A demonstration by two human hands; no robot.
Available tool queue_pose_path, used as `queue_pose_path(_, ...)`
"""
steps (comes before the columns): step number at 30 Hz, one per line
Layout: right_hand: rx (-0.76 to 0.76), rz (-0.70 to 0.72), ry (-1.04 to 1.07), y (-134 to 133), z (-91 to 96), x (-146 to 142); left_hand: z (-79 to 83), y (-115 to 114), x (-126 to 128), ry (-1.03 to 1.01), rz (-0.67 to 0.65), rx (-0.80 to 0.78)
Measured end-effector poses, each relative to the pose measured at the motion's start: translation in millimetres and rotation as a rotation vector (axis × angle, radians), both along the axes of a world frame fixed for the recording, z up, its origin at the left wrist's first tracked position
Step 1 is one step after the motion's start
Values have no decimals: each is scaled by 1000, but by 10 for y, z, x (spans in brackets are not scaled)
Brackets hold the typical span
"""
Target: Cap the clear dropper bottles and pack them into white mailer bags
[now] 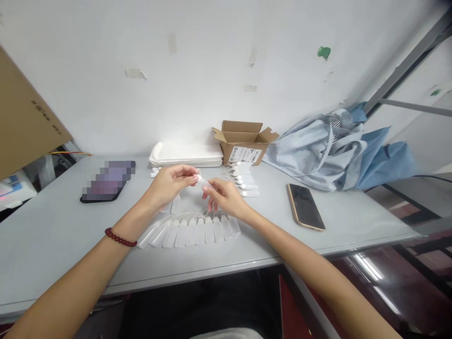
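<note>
Between thumb and fingers, the left hand (178, 182) pinches the white end (198, 177) and the right hand (228, 195) the clear body (205, 183) of a plastic piece (203, 181), held above the table (261, 245) beyond a row of similar pieces (190, 233); a light, aligned grip should best prevent bending.

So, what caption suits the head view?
Left hand and right hand hold a translucent piece beyond a row of similar pieces on a grey table.

The tags (190, 233) are translucent white, the box (243, 145) brown, the bracelet (120, 238) dark red.
</note>
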State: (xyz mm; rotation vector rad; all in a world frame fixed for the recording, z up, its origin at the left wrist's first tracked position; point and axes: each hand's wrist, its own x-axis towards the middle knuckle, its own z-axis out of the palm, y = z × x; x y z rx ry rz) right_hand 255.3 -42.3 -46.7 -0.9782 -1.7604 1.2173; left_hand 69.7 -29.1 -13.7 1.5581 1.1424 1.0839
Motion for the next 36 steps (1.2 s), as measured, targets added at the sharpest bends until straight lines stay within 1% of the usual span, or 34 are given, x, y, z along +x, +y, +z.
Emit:
queue_pose_path(2,-34,29,12,-15,29,3,-2,6,-13,-21,-6,-8)
queue_pose_path(4,-48,23,25,-16,33,1,-1,11,-31,-40,-25,-24)
queue_pose_path(6,-37,-12,25,-7,12,-1,6,12,-47,-66,-53,-44)
queue_pose_path(9,29,-83,-7,9,-33,-4,18,9,-50,-74,-75,-61)
queue_pose_path(15,138,-162,-68,8,-67,-2,5,24,-43,83,-72,-50)
queue_pose_path(21,250,-229,-158,30,-75,24,75,3,-84,283,-147,49)
queue_pose_path(25,252,-227,-156,29,-73,25,101,-7,-91,280,-156,84)
queue_pose_path(29,268,-241,-147,38,-74,18,67,5,-78,224,-144,26)
queue_pose_path(33,343,-270,-178,50,-74,17,62,9,-59,258,-114,15)
queue_pose_path(36,396,-282,-207,49,-71,21,86,-1,-65,310,-156,52)
